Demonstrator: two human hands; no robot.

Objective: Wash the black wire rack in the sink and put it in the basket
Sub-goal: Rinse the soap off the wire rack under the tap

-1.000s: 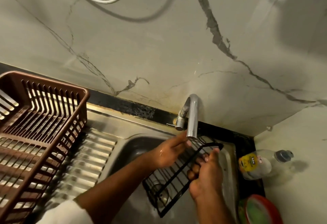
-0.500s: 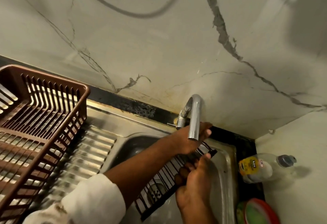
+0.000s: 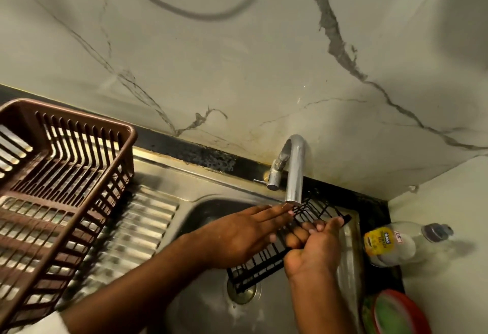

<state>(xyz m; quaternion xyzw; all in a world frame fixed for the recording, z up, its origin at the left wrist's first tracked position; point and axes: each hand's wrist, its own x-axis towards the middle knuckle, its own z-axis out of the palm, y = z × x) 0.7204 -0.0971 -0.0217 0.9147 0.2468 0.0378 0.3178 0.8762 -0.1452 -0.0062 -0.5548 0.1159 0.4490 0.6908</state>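
The rack (image 3: 266, 257) is a flat black wire grid with a thicker outer frame and thin parallel bars inside it; its far end turns up into a short lip of bent wires. It is held tilted over the sink (image 3: 211, 307), its long axis running from the near left, low above the drain (image 3: 244, 291), up to the far right, where the lipped end sits right under the tap (image 3: 294, 175) spout.

The right hand (image 3: 314, 249) holds the rack's right edge, fingers curled round the frame with the fingertips showing on top. The left hand (image 3: 240, 236) lies flat across the top of the grid, fingers straight and close together, their tips reaching toward the spout; it grips nothing. A white sleeve (image 3: 34, 327) shows at the bottom left.

The brown slatted basket (image 3: 126, 133) stands to the left on the ribbed drainboard (image 3: 140, 228), well apart from the rack. To the right of the sink a clear bottle (image 3: 412, 241) with a yellow label lies on its side, and a red-rimmed tub (image 3: 396, 312) sits near it at the bottom edge. Motion blur softens the hands.
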